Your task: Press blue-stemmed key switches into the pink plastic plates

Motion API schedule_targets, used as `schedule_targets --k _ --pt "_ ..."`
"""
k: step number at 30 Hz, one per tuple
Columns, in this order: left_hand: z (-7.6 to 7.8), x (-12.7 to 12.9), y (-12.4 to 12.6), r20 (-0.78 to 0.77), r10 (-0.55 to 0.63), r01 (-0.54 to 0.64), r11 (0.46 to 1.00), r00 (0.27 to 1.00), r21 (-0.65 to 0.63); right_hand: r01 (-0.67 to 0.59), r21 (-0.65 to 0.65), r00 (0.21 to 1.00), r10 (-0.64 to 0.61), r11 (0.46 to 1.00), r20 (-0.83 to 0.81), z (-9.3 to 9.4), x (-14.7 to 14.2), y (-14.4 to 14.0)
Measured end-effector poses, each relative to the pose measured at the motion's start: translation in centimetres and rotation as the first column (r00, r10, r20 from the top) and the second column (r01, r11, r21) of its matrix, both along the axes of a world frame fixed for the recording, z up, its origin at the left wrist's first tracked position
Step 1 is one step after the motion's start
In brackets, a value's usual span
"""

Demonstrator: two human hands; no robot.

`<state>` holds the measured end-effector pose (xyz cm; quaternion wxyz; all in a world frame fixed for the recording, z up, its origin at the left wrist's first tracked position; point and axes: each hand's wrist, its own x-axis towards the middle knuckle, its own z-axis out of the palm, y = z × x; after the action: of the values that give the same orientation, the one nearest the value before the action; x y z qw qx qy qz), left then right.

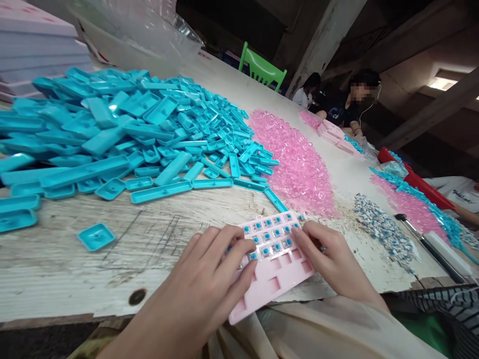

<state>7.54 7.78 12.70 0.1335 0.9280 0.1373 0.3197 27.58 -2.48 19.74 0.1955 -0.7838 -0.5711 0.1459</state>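
Note:
A pink plastic keyboard panel (262, 286) lies tilted at the table's front edge, partly over my lap. Clear-and-blue key switches (277, 232) fill its far rows; the near part shows bare square recesses. My left hand (219, 264) bends its fingers over the panel's left side, fingertips among the switches, covering some of them. At the far right corner, my right hand (329, 254) grips the edge, thumb on top beside a switch and other fingers curled. A bit of blue shows by those curled fingers; I cannot make out whether it is a loose switch.
A large heap of turquoise keycaps (149, 124) covers the left, with one single keycap (96, 236) nearer me. Pink clear pieces (292, 164) lie beyond the panel. Loose switches (385, 232) and a black-handled tool (430, 249) lie right. Other people (342, 109) sit farther back.

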Motion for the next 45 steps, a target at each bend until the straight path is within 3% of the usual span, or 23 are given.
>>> schedule_targets --k 3,7,10,13,16,18,20,22,24,25,28,30,34,36,42,45 --pt "0.3 -0.2 -0.3 0.038 0.006 -0.003 0.997 0.999 -0.077 -0.041 0.270 0.993 0.009 0.962 0.119 0.0 -0.2 0.3" --pt "0.4 -0.1 -0.4 0.089 0.084 -0.069 0.985 0.993 -0.158 -0.125 0.484 0.962 -0.013 0.866 0.271 0.4 -0.5 0.0" --pt "0.3 0.0 -0.1 0.134 0.219 -0.172 0.940 0.966 -0.293 -0.092 0.633 0.957 -0.106 0.768 0.268 0.4 -0.8 -0.1" --pt "0.5 -0.3 0.5 0.165 0.175 -0.085 0.892 0.971 -0.445 -0.011 0.740 0.964 -0.189 0.673 0.186 -0.1 -1.1 0.2" --pt "1.2 -0.8 1.0 0.187 0.051 0.087 0.746 0.981 -0.660 0.055 0.764 0.979 -0.187 0.643 0.087 -0.7 -1.4 1.0" --pt "1.7 -1.0 1.3 0.195 0.047 0.134 0.569 0.980 -0.811 0.118 0.768 0.989 -0.146 0.629 -0.032 -1.0 -1.4 1.6" --pt "2.0 -1.2 1.5 0.196 0.080 0.150 0.389 0.977 -0.909 0.229 0.727 0.971 -0.105 0.647 -0.213 -1.3 -1.3 2.1" --pt "2.2 -1.2 1.8 0.212 0.099 0.181 0.259 0.972 -0.949 0.311 0.575 0.909 -0.059 0.757 -0.413 -1.5 -1.0 2.5" --pt "2.2 -1.2 2.1 0.242 0.090 0.218 0.220 0.966 -0.951 0.276 0.333 0.799 -0.023 0.902 -0.601 -1.6 -0.8 2.6" --pt "2.2 -1.2 2.3 0.254 0.076 0.233 0.213 0.964 -0.949 0.240 0.221 0.727 -0.025 0.945 -0.686 -1.6 -0.7 2.5" --pt "2.0 -1.3 2.4 0.275 0.065 0.261 0.168 0.959 -0.951 0.176 0.029 0.551 -0.074 0.984 -0.831 -1.6 -0.5 2.3" --pt "2.0 -1.3 2.1 0.273 0.105 0.258 0.135 0.956 -0.957 0.178 0.007 0.511 -0.086 0.984 -0.855 -1.4 -0.5 2.1" --pt "2.4 -1.3 1.3 0.199 0.286 0.165 0.138 0.937 -0.976 0.201 0.008 0.523 -0.100 0.980 -0.846 -0.7 -0.7 1.7" --pt "2.4 -1.4 1.1 0.204 0.295 0.158 0.173 0.934 -0.972 0.190 0.027 0.573 -0.089 0.981 -0.815 -0.2 -0.9 1.6" --pt "1.8 -2.0 1.4 0.271 0.196 0.149 0.479 0.942 -0.865 0.098 0.110 0.717 0.007 0.989 -0.697 0.3 -1.5 1.6" --pt "1.7 -2.1 1.3 0.283 0.170 0.138 0.575 0.944 -0.807 0.094 0.109 0.740 0.004 0.990 -0.673 0.0 -1.5 1.7"
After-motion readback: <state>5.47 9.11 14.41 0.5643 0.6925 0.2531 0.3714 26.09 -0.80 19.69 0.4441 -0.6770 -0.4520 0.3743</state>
